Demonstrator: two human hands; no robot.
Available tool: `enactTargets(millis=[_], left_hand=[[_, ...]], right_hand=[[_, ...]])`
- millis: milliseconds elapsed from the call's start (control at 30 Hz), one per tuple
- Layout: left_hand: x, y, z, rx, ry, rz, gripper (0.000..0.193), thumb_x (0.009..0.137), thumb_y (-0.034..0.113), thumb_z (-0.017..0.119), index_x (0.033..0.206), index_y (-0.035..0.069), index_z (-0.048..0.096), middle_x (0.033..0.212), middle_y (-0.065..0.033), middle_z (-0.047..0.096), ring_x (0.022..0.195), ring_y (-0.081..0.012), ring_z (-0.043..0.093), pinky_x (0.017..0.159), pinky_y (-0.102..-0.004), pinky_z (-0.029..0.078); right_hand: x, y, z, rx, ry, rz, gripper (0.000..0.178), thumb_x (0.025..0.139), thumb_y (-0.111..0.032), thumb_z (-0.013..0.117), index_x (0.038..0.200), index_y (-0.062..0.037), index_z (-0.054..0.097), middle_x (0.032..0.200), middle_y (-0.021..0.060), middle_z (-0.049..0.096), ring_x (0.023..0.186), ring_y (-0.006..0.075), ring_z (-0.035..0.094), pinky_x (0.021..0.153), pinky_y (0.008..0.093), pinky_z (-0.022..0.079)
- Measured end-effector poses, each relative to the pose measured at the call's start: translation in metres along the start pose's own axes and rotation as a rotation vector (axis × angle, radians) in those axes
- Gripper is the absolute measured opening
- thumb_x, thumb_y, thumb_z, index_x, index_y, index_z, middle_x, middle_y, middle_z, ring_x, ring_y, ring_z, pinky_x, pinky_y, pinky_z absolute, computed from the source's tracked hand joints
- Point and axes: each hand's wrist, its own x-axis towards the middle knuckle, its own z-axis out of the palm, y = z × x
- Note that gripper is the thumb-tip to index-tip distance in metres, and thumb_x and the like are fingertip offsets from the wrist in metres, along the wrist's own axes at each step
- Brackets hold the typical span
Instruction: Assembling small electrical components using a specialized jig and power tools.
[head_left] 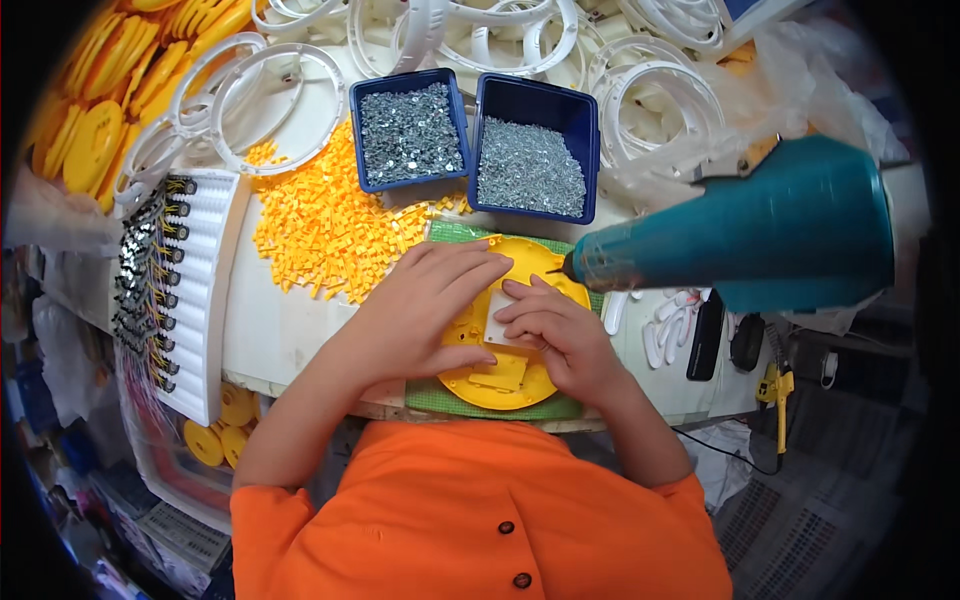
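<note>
A round yellow plastic housing [520, 392] lies on a green mat [436, 400] at the table's near edge. Across its left side rests my left hand [430, 300], fingers stretched out and thumb apart, touching the housing. My right hand [568, 340] has its fingers bent over a small white square part [497, 325] inside the housing, gripping it; the part's right side is hidden. A teal power screwdriver [740, 230] reaches in from the right, its dark tip close above the housing's right rim. Neither hand touches it.
Two blue bins [592, 170] of small metal pieces stand beyond the mat. Left of them lies a heap of small yellow pieces [320, 220]. A white ridged rack [215, 300] with wired components stands at left. White rings [290, 55] crowd the back; white handles [665, 335] lie right.
</note>
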Motion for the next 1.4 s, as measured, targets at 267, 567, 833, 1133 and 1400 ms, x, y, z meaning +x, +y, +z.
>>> enactTargets(millis=[267, 567, 833, 1133, 1400], left_hand=[[0.004, -0.018, 0.011, -0.045, -0.08, 0.023, 0.08, 0.078, 0.035, 0.083, 0.145, 0.009, 0.049, 0.127, -0.0122, 0.065, 0.121, -0.0298, 0.061, 0.107, -0.0471, 0.04], [-0.009, 0.005, 0.02, 0.181, -0.118, 0.012, 0.062, 0.081, 0.036, 0.08, 0.135, 0.014, 0.059, 0.11, -0.0062, 0.064, 0.108, -0.0244, 0.062, 0.105, -0.0472, 0.04], [-0.015, 0.016, 0.023, 0.295, -0.127, 0.05, 0.052, 0.088, 0.035, 0.074, 0.136, 0.019, 0.062, 0.114, -0.0083, 0.063, 0.111, -0.0275, 0.058, 0.108, -0.0519, 0.038], [0.08, -0.049, -0.005, 0.237, 0.285, 0.017, 0.03, 0.084, 0.024, 0.077, 0.11, 0.011, 0.07, 0.114, -0.009, 0.066, 0.111, -0.0312, 0.061, 0.102, -0.0471, 0.043], [0.106, -0.074, 0.006, 0.357, 0.335, 0.032, 0.016, 0.084, 0.024, 0.077, 0.088, 0.01, 0.069, 0.104, -0.0038, 0.067, 0.111, -0.0253, 0.061, 0.1, -0.0434, 0.043]], right_hand=[[0.002, 0.007, 0.015, 0.028, 0.026, 0.08, 0.012, 0.089, 0.003, 0.066, 0.098, -0.0046, 0.065, 0.117, 0.009, 0.072, 0.127, 0.0338, 0.063, 0.114, 0.0518, 0.041], [0.012, 0.026, -0.038, -0.115, 0.285, 0.2, 0.016, 0.088, 0.002, 0.066, 0.103, -0.0003, 0.072, 0.101, 0.0127, 0.074, 0.101, 0.0266, 0.071, 0.093, 0.0395, 0.053], [0.115, 0.068, -0.069, -0.782, 0.143, -0.13, 0.011, 0.089, -0.016, 0.071, 0.094, -0.0061, 0.071, 0.093, 0.0108, 0.065, 0.09, 0.0333, 0.061, 0.081, 0.0424, 0.05], [0.115, 0.066, -0.074, -0.571, 0.302, -0.115, 0.012, 0.09, -0.014, 0.07, 0.095, -0.0032, 0.071, 0.089, 0.0122, 0.069, 0.088, 0.0327, 0.063, 0.081, 0.0419, 0.049], [0.001, 0.007, -0.021, -0.246, 0.286, 0.254, 0.009, 0.093, -0.004, 0.068, 0.101, -0.0019, 0.071, 0.098, 0.0119, 0.074, 0.09, 0.0266, 0.071, 0.08, 0.0335, 0.054]])
